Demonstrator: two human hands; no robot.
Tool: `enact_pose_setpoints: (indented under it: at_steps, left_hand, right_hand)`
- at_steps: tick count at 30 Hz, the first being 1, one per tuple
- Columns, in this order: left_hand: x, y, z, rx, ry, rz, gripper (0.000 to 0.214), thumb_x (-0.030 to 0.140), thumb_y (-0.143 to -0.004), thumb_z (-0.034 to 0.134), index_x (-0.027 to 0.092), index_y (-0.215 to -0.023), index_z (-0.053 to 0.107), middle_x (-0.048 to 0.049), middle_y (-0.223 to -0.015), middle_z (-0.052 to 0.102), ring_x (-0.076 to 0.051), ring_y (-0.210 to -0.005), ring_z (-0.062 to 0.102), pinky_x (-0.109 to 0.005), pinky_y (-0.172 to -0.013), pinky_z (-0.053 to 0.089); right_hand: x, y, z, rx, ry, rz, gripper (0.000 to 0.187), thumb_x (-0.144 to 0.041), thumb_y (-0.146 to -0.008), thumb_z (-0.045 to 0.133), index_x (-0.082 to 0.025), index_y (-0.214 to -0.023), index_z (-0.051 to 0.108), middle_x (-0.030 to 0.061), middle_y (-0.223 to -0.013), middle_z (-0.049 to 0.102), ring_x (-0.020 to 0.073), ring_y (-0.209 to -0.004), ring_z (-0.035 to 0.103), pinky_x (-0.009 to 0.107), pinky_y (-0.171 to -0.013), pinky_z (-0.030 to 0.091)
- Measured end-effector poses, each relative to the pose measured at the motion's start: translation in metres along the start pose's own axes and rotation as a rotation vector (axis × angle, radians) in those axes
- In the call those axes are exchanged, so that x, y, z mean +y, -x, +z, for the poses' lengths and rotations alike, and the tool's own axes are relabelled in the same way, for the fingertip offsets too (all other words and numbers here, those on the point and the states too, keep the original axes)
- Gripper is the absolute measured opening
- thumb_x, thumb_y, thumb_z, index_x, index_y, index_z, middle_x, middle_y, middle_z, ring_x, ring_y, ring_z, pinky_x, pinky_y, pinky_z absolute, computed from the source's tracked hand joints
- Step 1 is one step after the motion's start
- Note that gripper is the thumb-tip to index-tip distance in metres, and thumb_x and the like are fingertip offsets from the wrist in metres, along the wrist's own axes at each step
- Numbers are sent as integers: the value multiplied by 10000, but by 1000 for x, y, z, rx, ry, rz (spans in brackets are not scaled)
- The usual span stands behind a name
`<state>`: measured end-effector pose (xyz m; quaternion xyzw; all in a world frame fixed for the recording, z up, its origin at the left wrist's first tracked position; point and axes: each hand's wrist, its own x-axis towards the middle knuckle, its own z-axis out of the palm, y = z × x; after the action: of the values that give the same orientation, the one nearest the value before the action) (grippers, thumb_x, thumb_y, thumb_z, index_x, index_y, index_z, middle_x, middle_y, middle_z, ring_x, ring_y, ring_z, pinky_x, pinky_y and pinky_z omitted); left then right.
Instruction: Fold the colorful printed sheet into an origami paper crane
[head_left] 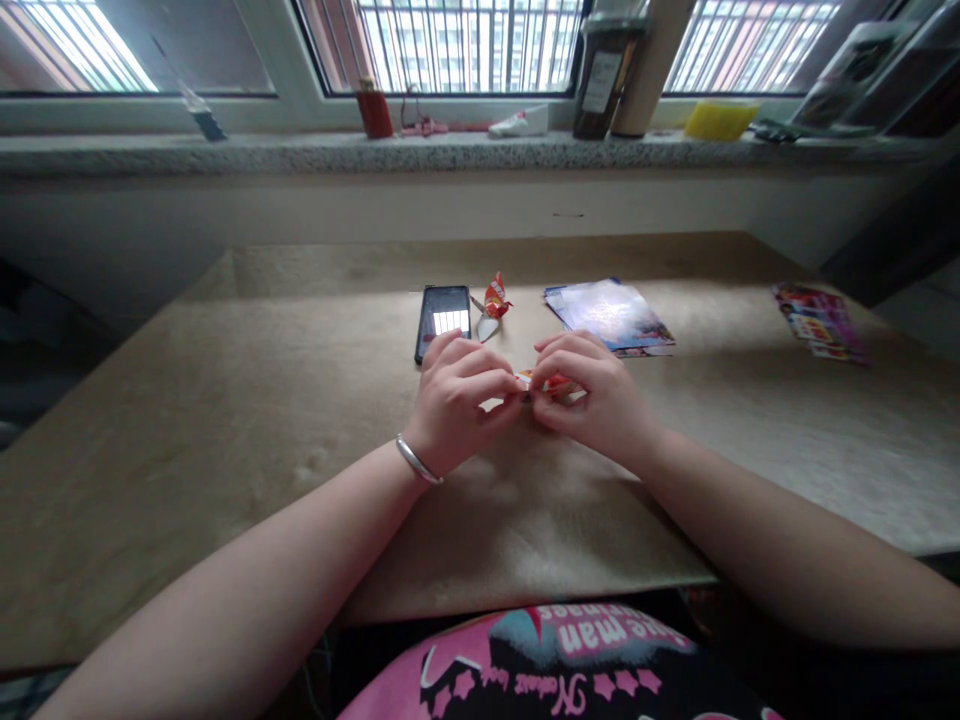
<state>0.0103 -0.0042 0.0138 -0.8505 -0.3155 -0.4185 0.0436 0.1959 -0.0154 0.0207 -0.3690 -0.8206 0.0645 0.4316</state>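
Both hands meet over the middle of the wooden table [225,420]. My left hand [456,400], with a silver bangle on its wrist, is closed and pinches one end of a small red and white wrapper [541,383]. My right hand [592,392] is closed on the other end of the same wrapper. Most of the wrapper is hidden by my fingers. Just beyond my hands lies another crumpled red wrapper [495,298] beside a torn silvery piece [486,327].
A black phone [442,320] with a lit screen lies left of the wrappers. A glossy booklet [609,315] lies to the right, a colourful card [819,320] further right. The windowsill [450,150] carries a red cup, a dark jar and a yellow sponge.
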Motion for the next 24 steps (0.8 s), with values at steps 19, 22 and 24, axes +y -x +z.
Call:
enact_pose_setpoints:
  at_steps: [19, 22, 24]
  left_hand:
    - [0, -1, 0, 0, 36, -64, 86, 269, -759, 624, 258, -675, 639, 32, -749, 660, -159, -797, 554, -396, -962, 339]
    - [-2, 0, -1, 3, 36, -72, 71, 267, -750, 631, 258, -680, 637, 32, -753, 660, -161, -807, 559, -401, -970, 337]
    - [-3, 0, 0, 18, 33, -81, 67, 263, -745, 634, 253, -678, 633, 29, -752, 659, -162, -798, 561, -399, -957, 349]
  right_hand:
    - [5, -1, -4, -22, -30, 48, 123, -115, -652, 606, -234, -682, 602, 14, -790, 622, 204, -923, 583, 354, -803, 481]
    - [7, -1, -4, -12, -7, 41, 110, -127, -652, 612, -234, -673, 601, 15, -783, 627, 208, -919, 586, 358, -804, 479]
    - [9, -1, -5, 3, 12, 45, 115, -122, -648, 612, -235, -663, 597, 14, -774, 629, 208, -905, 591, 363, -807, 477]
